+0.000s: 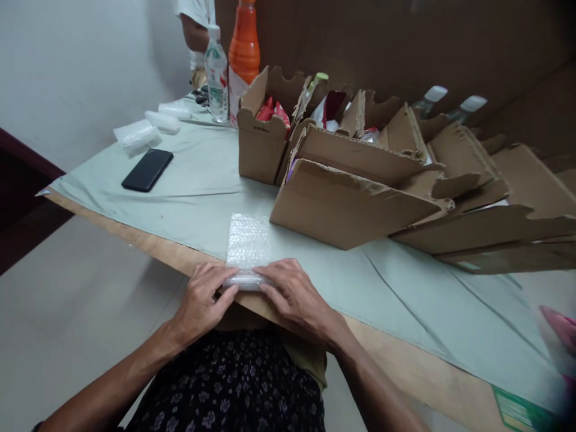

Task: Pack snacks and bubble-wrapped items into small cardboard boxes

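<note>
A strip of clear bubble wrap (249, 240) lies on the table near its front edge, its near end rolled into a small tube. My left hand (207, 297) pinches the left end of this roll between thumb and fingers. At the right end, my right hand (290, 289) grips the roll the same way. The far part of the strip rests flat on the cloth. Whether anything is inside the roll I cannot tell.
Several cardboard boxes (351, 204) with small goods stand at the right. Behind them are a water bottle (216, 78) and an orange bottle (245, 48). A black phone (147, 170) and bubble-wrapped rolls (137, 135) lie left. Another person's arm (194, 35) shows at the back.
</note>
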